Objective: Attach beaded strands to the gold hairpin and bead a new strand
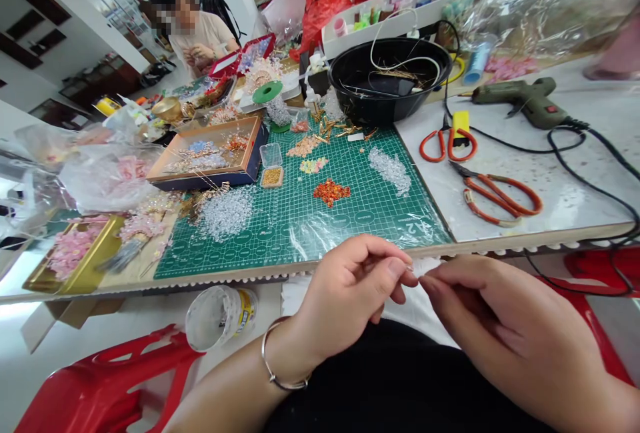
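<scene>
My left hand, with a silver bangle on its wrist, is closed in a pinch in front of the table edge. Close to its fingertips, my right hand pinches too. Whatever they hold is too small to make out. Beyond them lies a green cutting mat with piles of beads: orange-red beads, clear beads, pale bluish beads and peach pieces. A small clear box of gold beads stands open among them.
Orange-handled pliers, scissors and a glue gun with its cord lie at the right. A black basin stands behind the mat. At the left are a shallow box and a gold tray. Another person sits across.
</scene>
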Demonstrator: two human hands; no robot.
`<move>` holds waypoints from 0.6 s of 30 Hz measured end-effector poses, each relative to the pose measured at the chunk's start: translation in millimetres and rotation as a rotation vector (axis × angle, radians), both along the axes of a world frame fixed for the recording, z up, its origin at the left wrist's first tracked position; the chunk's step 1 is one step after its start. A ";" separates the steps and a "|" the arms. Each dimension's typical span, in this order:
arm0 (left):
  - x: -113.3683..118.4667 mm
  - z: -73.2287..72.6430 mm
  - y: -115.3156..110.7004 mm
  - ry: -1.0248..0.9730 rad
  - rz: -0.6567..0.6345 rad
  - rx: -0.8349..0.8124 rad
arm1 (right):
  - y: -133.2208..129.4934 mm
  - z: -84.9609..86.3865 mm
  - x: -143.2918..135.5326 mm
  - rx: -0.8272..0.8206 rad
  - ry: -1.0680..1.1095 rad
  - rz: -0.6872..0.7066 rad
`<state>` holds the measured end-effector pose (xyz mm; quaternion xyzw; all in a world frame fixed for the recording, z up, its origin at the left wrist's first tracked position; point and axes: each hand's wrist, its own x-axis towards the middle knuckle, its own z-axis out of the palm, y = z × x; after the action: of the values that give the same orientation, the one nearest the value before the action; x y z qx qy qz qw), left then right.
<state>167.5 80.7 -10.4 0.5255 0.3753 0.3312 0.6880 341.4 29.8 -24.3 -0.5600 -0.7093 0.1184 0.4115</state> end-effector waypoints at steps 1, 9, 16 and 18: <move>-0.6 0.6 0.4 0.120 0.002 0.199 | 0.0 -3.0 0.2 -0.013 0.026 0.011; 9.2 -8.2 28.7 0.455 -0.107 1.093 | 4.3 -24.8 12.4 -0.233 0.279 -0.027; 47.1 -44.1 101.6 0.985 -0.191 1.020 | 4.9 -25.8 25.0 -0.249 0.422 -0.118; 58.5 -52.5 112.0 1.022 -0.218 1.027 | 6.2 -25.8 26.0 -0.244 0.378 -0.128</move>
<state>226.1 192.7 -62.8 0.9050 0.3925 0.1086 0.1230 367.5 36.0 -50.2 -0.6172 -0.5632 0.2799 0.4728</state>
